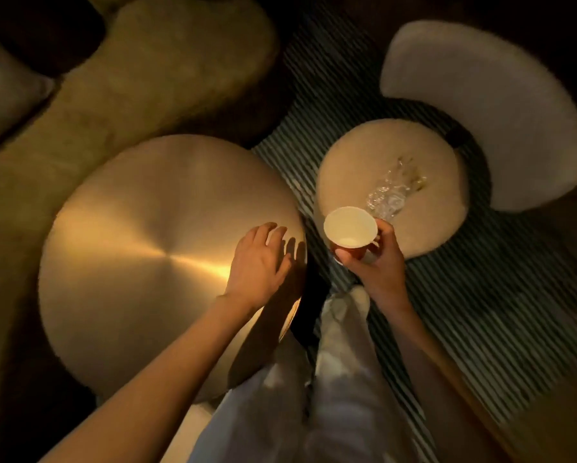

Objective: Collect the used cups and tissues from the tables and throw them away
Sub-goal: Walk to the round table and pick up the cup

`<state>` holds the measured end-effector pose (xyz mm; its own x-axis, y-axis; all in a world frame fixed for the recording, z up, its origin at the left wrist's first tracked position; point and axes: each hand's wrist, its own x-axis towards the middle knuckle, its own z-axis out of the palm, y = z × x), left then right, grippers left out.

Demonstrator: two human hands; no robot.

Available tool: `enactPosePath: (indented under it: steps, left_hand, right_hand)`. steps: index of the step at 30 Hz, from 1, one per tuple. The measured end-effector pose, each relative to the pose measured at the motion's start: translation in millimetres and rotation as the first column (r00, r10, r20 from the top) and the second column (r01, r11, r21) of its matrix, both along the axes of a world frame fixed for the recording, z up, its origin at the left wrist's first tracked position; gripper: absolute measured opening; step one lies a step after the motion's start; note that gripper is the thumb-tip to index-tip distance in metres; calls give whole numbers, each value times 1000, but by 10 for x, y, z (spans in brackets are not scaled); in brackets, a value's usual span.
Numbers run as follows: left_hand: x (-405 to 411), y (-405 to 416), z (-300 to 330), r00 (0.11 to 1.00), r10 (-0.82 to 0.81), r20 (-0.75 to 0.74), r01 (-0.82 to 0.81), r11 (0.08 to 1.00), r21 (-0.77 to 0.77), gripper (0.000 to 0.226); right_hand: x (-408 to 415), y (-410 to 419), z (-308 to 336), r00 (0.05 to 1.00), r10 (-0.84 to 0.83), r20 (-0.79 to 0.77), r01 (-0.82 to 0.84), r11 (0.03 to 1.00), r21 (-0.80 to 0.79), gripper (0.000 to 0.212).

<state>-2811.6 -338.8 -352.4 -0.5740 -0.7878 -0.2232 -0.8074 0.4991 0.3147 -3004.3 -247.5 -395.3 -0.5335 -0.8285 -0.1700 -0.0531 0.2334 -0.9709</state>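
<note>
My right hand (379, 259) grips a red paper cup (350, 228) with a white inside, held upright between the round table and the chair. My left hand (260, 262) hovers over the right edge of the round brass-coloured table (146, 255), fingers loosely curved and holding nothing. A crumpled piece of clear plastic (392, 188) lies on the seat of the cream chair (364, 175), just beyond the cup.
The chair's curved backrest (501, 105) stands at the upper right. An olive sofa (120, 81) curves along the left and back. A striped rug (481, 312) covers the floor. My legs in light trousers (340, 379) are below.
</note>
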Motion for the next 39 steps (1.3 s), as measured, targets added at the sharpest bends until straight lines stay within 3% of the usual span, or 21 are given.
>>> enactPosePath:
  steps: [4, 10, 17, 24, 28, 32, 39]
  left_hand:
    - [-887, -143, -143, 989, -151, 3, 150, 987, 48, 51]
    - [-2072, -388, -573, 971, -232, 52, 228, 971, 73, 55]
    - [-3026, -612, -1678, 988, -95, 125, 72, 981, 179, 67]
    - [-3369, -742, -2797, 981, 119, 152, -152, 961, 231, 106]
    - [-3399, -822, -3245, 978, 160, 137, -186, 961, 205, 122]
    - [-3358, -805, -3407, 981, 193, -6, -189, 967, 168, 112]
    - [-3207, -804, -3345, 972, 188, -139, -168, 975, 149, 74]
  right_hand:
    - [-713, 215, -77, 988, -155, -1, 155, 987, 33, 68]
    - [-1753, 239, -380, 984, -172, -55, 177, 977, 119, 72]
    - [-2423, 149, -1101, 991, -108, -81, 125, 963, 241, 66]
    - [-2630, 52, -1933, 988, -101, -116, 129, 956, 265, 68]
    - [-2543, 40, -2308, 982, -173, -72, 186, 945, 268, 73]
    - [-2438, -34, -2437, 975, -220, -27, 218, 933, 285, 68]
    - [-2383, -128, -2342, 977, -209, -47, 214, 934, 285, 69]
